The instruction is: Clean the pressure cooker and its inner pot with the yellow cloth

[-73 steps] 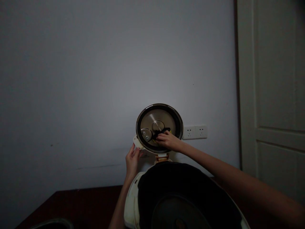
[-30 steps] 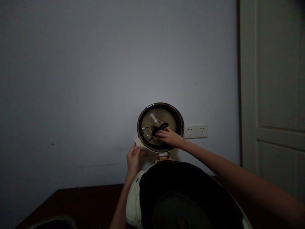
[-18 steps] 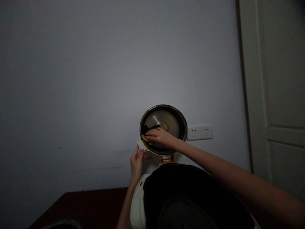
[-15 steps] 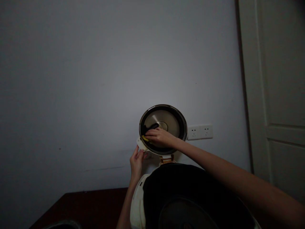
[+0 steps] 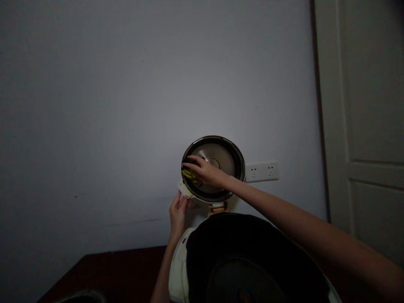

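A white cooker, like a rice cooker, stands low in the view with its dark pot (image 5: 252, 240) facing up. Its round lid (image 5: 229, 155) is tipped up on the hinge (image 5: 218, 208), showing a metal inner plate and black rim. My left hand (image 5: 178, 212) grips the white tab (image 5: 184, 189) at the lid's lower left edge, thumb and fingers closed around it. Inside the lid, my right hand (image 5: 206, 171) presses a yellow and dark cloth (image 5: 189, 174) against the left part of the rim. Most of the cloth is hidden under the fingers.
Behind the lid rises a pale wall (image 5: 126, 105) with a double socket (image 5: 262, 172) just right of it. A door (image 5: 372, 126) stands at the far right. The dark red table (image 5: 126, 269) carries a round dark-rimmed thing (image 5: 83, 296) at the bottom left.
My right hand has shifted a little up and left along the lid's rim with the cloth, its fingers now more spread. My left hand stays at the tab. The whole view has shifted slightly.
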`<state>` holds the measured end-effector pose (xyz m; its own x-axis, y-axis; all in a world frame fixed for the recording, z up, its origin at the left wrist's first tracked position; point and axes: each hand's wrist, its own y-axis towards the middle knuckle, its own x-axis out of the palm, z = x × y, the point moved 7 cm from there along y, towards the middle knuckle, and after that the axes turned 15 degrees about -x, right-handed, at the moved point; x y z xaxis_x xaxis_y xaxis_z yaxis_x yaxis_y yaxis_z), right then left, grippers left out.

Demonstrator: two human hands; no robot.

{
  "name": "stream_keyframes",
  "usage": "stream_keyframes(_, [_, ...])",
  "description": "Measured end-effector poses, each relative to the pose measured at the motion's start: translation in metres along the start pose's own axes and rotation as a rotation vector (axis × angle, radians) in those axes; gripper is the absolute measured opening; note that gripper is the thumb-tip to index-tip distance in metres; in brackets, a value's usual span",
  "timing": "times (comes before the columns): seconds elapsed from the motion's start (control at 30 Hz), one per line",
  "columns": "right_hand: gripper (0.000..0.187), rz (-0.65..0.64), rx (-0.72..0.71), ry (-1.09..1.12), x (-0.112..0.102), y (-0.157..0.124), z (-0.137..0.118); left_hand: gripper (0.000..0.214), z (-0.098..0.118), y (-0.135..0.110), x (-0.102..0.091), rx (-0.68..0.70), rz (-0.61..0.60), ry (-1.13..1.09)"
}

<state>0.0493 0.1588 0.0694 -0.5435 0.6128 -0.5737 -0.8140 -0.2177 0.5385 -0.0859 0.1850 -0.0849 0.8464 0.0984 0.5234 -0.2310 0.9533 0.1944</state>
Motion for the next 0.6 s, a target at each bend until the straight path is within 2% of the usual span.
stream_keyframes(0.1, [0.05, -0.061, -0.013, -0.006, 0.009, -0.004, 0.006, 0.052, 0.001, 0.0, -0.001, -0.006, 0.01, -0.008])
stream_keyframes(0.23, [0.046, -0.118, 0.025, -0.025, 0.013, -0.045, 0.01, 0.05, 0.001, -0.003, 0.001, -0.028, 0.011, -0.011])
stream_keyframes(0.33, [0.048, -0.134, 0.078, 0.027, 0.014, -0.077, 0.002, 0.048, 0.002, -0.004, 0.002, -0.024, 0.008, 0.002])
stream_keyframes(0.4, [0.05, -0.134, 0.126, 0.083, 0.016, -0.089, -0.004, 0.048, 0.003, -0.004, 0.003, -0.01, 0.0, 0.013])
stream_keyframes(0.47, [0.053, -0.117, 0.17, 0.13, 0.019, -0.09, -0.009, 0.048, 0.003, -0.003, 0.002, -0.005, 0.005, 0.016])
stream_keyframes(0.6, [0.049, -0.086, 0.183, 0.216, 0.027, -0.072, -0.013, 0.048, 0.001, 0.0, 0.0, -0.011, 0.013, 0.0])
